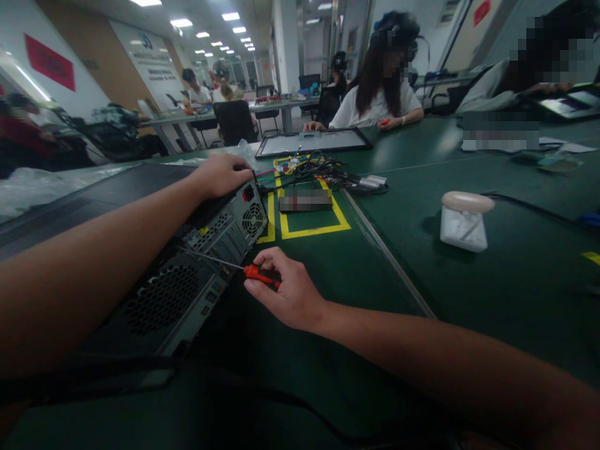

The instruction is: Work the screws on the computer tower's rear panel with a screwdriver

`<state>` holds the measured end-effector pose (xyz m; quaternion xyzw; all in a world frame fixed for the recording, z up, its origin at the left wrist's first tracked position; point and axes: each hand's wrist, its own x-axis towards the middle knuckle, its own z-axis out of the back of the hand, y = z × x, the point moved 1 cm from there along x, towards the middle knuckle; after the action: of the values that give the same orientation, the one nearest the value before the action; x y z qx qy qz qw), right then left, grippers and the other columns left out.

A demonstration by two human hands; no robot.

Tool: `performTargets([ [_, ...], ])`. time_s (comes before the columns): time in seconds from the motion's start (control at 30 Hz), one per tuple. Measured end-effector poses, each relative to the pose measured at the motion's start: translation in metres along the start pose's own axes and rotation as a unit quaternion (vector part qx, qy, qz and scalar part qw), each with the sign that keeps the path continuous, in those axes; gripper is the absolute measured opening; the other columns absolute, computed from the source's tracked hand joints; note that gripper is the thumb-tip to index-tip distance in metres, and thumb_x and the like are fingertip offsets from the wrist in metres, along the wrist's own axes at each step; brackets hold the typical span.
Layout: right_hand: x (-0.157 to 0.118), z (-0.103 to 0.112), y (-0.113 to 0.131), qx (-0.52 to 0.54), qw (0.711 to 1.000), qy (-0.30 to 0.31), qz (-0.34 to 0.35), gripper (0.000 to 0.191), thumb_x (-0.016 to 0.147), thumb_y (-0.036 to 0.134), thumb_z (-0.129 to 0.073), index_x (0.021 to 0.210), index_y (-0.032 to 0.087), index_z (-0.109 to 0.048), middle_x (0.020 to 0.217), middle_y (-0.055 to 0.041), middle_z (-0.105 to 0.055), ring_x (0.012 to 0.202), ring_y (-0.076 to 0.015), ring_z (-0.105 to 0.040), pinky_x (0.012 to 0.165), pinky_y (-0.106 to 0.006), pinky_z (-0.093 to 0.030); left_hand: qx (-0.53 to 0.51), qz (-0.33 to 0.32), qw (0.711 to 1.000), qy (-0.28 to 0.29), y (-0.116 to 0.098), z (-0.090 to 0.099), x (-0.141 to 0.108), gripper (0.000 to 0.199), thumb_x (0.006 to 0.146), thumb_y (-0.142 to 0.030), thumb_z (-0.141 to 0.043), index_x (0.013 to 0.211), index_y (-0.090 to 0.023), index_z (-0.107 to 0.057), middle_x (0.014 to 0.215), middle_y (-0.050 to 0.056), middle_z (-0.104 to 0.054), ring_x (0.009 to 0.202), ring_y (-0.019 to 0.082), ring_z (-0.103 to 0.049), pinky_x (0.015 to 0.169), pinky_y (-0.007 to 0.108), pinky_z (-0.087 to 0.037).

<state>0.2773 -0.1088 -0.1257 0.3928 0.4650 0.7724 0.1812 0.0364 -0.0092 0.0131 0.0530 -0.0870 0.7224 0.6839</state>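
Observation:
A black desktop computer case (194,240) lies on the green table at the left, its back panel with vents and ports turned toward my right hand. My left hand (221,175) rests over the case's far top edge, fingers bent around the corner; their tips are partly hidden. In my right hand (293,287) is a screwdriver (255,273) with a red and black handle, gripped between thumb and fingers. Its thin shaft points left to the back panel. Whether the tip sits in a screw is too small to tell.
Behind the case lies a tangle of cables (323,169) beside yellow tape squares (314,234). A flat panel (314,142) lies in front of a seated person (375,94). To the right stands a white box-like object with a rounded top (463,228). Clear plastic wrap (28,190) lies left.

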Motion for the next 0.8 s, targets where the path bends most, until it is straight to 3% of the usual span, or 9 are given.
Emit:
performTargets([
  [0.2, 0.0016, 0.0009, 0.0009, 0.001, 1.0, 0.01, 0.007, 0.019, 0.097, 0.037, -0.071, 0.106, 0.024, -0.062, 0.094, -0.0005, -0.07, 0.082, -0.0183, -0.066, 0.081, -0.036, -0.055, 0.002, -0.021, 1.0, 0.0, -0.0048, 0.003, -0.0056, 0.058, 0.098, -0.046, -0.047, 0.13, -0.012, -0.081, 0.134, 0.015, -0.079, 0.12, 0.034, -0.068, 0.108, 0.048, -0.05],
  [0.47, 0.0022, 0.0021, 0.0016, -0.002, 1.0, 0.012, 0.002, 0.018, 0.098, 0.037, -0.071, 0.107, 0.024, -0.063, 0.097, -0.001, -0.072, 0.085, -0.0189, -0.068, 0.083, -0.036, -0.055, 0.006, -0.023, 1.0, 0.003, -0.0041, 0.0022, -0.0044, 0.061, 0.099, -0.047, -0.045, 0.132, -0.008, -0.08, 0.135, 0.019, -0.078, 0.121, 0.035, -0.068, 0.107, 0.048, -0.05],
  [0.67, 0.0018, 0.0012, -0.0002, 0.002, 1.0, 0.009, 0.005, 0.019, 0.099, 0.039, -0.071, 0.108, 0.024, -0.063, 0.098, -0.0012, -0.072, 0.086, -0.019, -0.068, 0.084, -0.036, -0.055, 0.017, -0.015, 1.0, 0.001, -0.0038, 0.0019, -0.003, 0.061, 0.099, -0.049, -0.046, 0.133, -0.013, -0.08, 0.134, 0.015, -0.079, 0.122, 0.033, -0.07, 0.106, 0.044, -0.051],
  [0.8, 0.0019, 0.0015, 0.0008, 0.001, 1.0, 0.01, 0.0, 0.019, 0.098, 0.039, -0.071, 0.107, 0.024, -0.063, 0.098, -0.0011, -0.072, 0.087, -0.0191, -0.068, 0.085, -0.035, -0.055, 0.017, -0.023, 1.0, 0.008, -0.005, 0.0027, -0.0038, 0.064, 0.099, -0.047, -0.043, 0.134, -0.007, -0.079, 0.134, 0.018, -0.078, 0.121, 0.033, -0.069, 0.106, 0.043, -0.051],
])
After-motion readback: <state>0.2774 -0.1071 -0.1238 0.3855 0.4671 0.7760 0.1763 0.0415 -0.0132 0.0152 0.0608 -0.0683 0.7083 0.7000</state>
